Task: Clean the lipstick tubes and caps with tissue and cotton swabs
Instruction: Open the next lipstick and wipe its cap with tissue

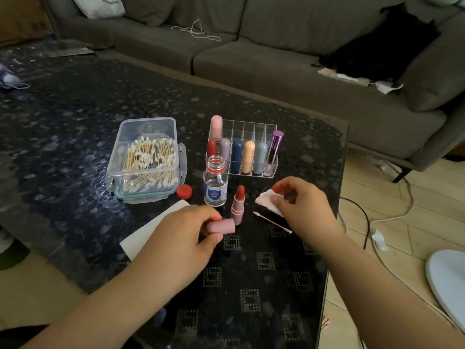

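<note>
Presently the left hand (pixel 181 233) pinches the small pink plastic lipstick cap (pixel 222 225) sideways; light, stiff and slippery, it is best taken round its wall. At its 2 o'clock the right hand (pixel 304 205) grips soft folded white tissue (pixel 268 201), above the dark tabletop (pixel 251 273).

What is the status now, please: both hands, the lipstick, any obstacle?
Left hand holds pink lipstick cap. Right hand pinches stained white tissue. Open pink lipstick tube upright between them. Open clear bottle close beside it.
</note>
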`<state>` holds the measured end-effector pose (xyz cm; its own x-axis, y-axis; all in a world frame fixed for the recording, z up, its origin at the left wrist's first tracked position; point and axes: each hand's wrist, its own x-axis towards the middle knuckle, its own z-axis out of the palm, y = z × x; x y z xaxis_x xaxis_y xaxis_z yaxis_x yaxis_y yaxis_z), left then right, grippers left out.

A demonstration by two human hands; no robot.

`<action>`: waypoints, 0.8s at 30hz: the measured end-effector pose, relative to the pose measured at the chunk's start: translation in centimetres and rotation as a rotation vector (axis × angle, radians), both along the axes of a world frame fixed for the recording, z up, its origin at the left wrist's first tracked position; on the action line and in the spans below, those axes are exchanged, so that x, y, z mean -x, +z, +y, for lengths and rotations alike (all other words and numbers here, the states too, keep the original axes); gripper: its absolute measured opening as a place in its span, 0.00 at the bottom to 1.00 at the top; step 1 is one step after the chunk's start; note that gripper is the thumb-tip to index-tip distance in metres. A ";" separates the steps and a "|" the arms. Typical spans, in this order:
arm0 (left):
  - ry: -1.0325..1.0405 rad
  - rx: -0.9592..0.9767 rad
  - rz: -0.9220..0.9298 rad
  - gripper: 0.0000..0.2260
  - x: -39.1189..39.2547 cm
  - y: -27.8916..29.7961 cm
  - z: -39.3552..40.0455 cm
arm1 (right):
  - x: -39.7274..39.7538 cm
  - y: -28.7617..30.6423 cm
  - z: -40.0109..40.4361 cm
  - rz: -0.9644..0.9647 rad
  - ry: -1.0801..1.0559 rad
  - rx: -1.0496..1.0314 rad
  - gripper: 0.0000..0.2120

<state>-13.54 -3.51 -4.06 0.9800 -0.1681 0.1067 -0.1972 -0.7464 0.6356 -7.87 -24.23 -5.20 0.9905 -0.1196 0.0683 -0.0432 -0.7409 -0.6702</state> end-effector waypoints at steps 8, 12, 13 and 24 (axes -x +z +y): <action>0.011 -0.137 -0.178 0.08 -1.3 -1.4 0.6 | -0.7 -1.1 0.4 -0.020 0.005 0.127 0.04; 0.011 -0.184 -0.256 0.08 -1.6 -1.9 0.5 | 0.0 0.1 0.6 -0.199 0.062 0.189 0.09; 0.013 -0.193 -0.275 0.08 -1.6 -2.1 0.5 | 0.4 0.5 0.7 -0.221 0.077 0.179 0.10; 0.057 -0.397 -0.370 0.12 -1.7 -2.6 -0.3 | 2.3 1.3 2.6 -0.099 0.315 0.160 0.16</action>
